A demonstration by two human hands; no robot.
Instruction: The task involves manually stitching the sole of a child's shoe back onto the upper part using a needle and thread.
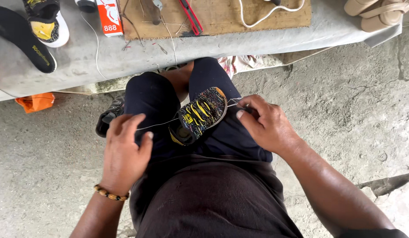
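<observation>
Both hands, left (pixel 123 152) and right (pixel 266 123), pinch the thread (pixel 162 123) taut across the shoe (pixel 199 115) (on the lap); even tension would seat the stitch best.

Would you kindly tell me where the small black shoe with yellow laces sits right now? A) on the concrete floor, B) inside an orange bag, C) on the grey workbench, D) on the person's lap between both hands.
D: the small black shoe with yellow laces rests on the dark-clothed lap, with the left hand and right hand each pulling a thin white thread taut across it.
</observation>
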